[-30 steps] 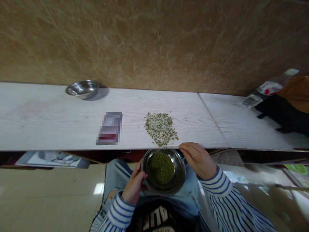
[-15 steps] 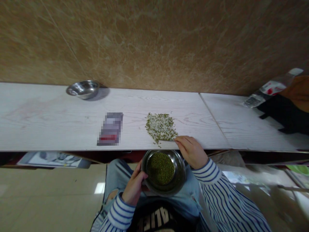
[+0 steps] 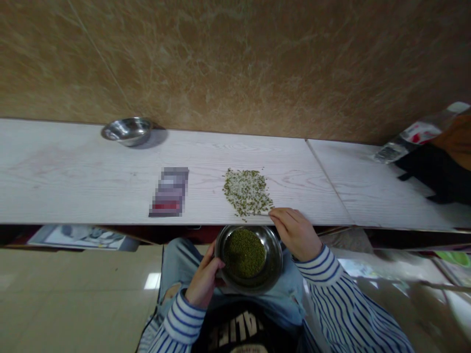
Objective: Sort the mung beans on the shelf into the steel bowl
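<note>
Below the table's front edge, my left hand (image 3: 204, 280) grips the left rim of a steel bowl (image 3: 273, 260), thumb on top, in front of my lap. Green mung beans (image 3: 246, 252) fill the bowl's bottom. On the table lies a flat patch of white rice grains mixed with mung beans (image 3: 247, 190). My right hand (image 3: 294, 230) is closed, pinching a thin, pale, narrow utensil (image 3: 260, 213) at the patch's near edge; its exact kind is too small to tell. That hand rests at the table edge, just above the bowl's right side.
A second steel bowl (image 3: 127, 132) stands by the wall at the left. A blurred flat packet or phone (image 3: 169, 192) lies left of the grains. At the far right, a plastic bottle (image 3: 408, 137) leans beside a black and brown bag (image 3: 441, 166). Open shelves run under the tabletop.
The view has tilted slightly, so the table appears a little higher. My right hand and the utensil have shifted slightly to the right; my left hand keeps its hold on the bowl.
</note>
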Tool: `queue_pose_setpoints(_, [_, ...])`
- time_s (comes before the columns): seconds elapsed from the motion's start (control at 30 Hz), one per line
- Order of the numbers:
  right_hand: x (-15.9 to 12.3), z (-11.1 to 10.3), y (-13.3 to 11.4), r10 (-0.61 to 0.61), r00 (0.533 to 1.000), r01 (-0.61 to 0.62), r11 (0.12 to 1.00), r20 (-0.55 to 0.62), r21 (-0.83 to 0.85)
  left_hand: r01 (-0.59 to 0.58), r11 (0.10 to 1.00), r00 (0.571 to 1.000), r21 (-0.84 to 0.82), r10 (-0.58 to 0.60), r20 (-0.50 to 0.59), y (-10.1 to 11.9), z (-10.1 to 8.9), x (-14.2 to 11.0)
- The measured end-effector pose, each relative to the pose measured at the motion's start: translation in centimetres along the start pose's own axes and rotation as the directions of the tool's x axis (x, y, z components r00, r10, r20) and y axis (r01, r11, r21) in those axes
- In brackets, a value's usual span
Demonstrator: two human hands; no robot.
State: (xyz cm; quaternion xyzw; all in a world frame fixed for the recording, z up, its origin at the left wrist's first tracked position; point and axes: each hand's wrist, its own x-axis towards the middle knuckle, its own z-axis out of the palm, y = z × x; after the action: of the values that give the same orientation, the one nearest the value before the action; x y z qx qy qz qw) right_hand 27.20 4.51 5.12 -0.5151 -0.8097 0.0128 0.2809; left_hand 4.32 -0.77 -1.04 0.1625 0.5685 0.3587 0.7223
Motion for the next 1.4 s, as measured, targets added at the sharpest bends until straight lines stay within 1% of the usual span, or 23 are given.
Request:
queue_pose_setpoints(0.2, [-0.8,-0.6,0.4,0.03,0.999,-0.03,1.0,-0.037,0.0,0.003,1.0,1.0,-0.003,-0.003,0.022,0.0,0.1,0.1])
queue_pose_setpoints(0.37, [-1.3,-1.0,0.8,0.016,1.0,-0.016,1.0,-0.004,-0.008,0.002,1.0,0.999,0.007,-0.002,0.037,-0.1,0.0,0.2])
queue_pose_setpoints(0.5, [-1.6,-1.3,1.1,0.036,0.999,-0.036,0.999,-0.031,-0.016,-0.007,1.0,0.999,0.019,0.006,0.031,-0.1,0.2,-0.1])
queue_pose_setpoints(0.73, [-1.5,-1.0,1.9,0.032,0.998,-0.033,0.999,-0.048,-0.035,-0.012,1.0,0.999,0.004,0.011,0.047,0.1,0.7,-0.2])
queue_pose_setpoints(0.97, [-1.7,-1.2,2.3,0.063,0.996,-0.065,0.998,-0.058,-0.027,-0.012,1.0,0.999,0.027,0.011,0.047,0.3,0.9,-0.2])
queue_pose_setpoints(1.17, [-1.8,-1.3,2.3,0.047,0.998,-0.047,0.999,-0.037,-0.01,-0.028,0.999,0.997,0.044,0.025,0.071,0.0,0.7,0.0])
queue_pose_setpoints(1.4, [-1.5,-1.0,2.0,0.038,0.998,-0.038,0.999,-0.049,-0.012,-0.027,0.999,0.997,0.02,0.025,0.07,0.0,0.7,0.1])
